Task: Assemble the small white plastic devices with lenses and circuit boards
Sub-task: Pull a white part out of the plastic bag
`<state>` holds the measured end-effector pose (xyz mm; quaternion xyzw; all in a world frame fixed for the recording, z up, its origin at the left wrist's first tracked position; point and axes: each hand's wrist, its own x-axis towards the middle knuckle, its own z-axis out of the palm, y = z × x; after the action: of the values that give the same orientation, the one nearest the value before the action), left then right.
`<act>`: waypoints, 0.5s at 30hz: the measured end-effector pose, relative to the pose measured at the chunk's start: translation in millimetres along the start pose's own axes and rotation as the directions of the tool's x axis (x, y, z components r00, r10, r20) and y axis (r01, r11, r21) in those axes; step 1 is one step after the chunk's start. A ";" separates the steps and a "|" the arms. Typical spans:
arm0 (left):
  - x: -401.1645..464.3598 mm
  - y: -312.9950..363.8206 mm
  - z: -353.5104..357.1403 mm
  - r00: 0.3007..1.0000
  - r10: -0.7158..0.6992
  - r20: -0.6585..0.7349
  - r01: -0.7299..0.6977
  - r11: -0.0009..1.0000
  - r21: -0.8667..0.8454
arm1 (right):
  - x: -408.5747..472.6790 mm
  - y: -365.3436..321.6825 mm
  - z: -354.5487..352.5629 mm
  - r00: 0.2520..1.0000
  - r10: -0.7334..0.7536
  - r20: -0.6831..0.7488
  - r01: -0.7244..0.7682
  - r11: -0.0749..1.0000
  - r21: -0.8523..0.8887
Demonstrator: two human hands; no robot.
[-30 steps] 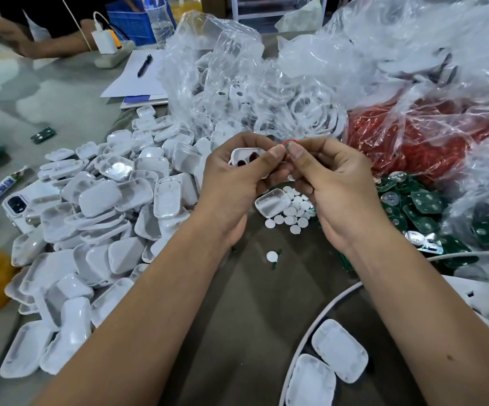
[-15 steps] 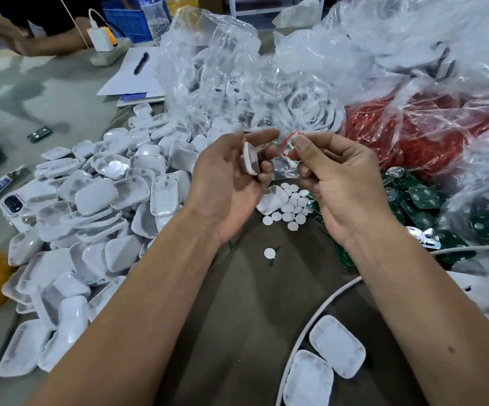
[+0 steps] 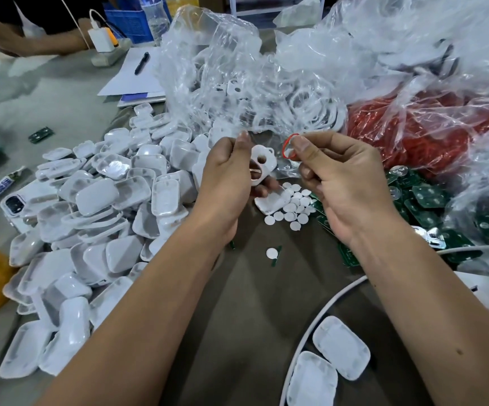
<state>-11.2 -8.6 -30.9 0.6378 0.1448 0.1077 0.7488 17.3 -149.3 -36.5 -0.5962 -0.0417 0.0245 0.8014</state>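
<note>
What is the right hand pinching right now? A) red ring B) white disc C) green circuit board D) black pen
A: the right hand pinches a small red ring between thumb and forefinger, held apart from the white holed housing piece that the left hand holds.

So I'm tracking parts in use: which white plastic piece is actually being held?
The white cover with two holes, gripped in the left hand. The other white shells lie heaped on the table.
</note>
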 end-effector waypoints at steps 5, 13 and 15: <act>-1.2 7.4 -1.0 0.980 -0.167 0.108 0.187 0.958 -0.218 | -1.9 0.6 0.3 0.981 -0.194 0.019 0.190 0.934 -0.302; -4.7 1.2 2.9 0.983 -0.108 0.151 0.126 0.985 -0.116 | -5.8 3.3 2.3 0.888 -0.437 0.141 0.418 0.644 -0.640; -6.1 -0.2 4.5 0.982 -0.088 0.169 0.106 0.989 -0.100 | -6.0 2.7 2.3 0.868 -0.473 0.152 0.444 0.602 -0.664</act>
<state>-15.3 -14.9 -30.0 0.5951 0.1077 0.0259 0.7960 11.1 -146.9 -38.7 -0.8162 -0.1829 -0.2104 0.5061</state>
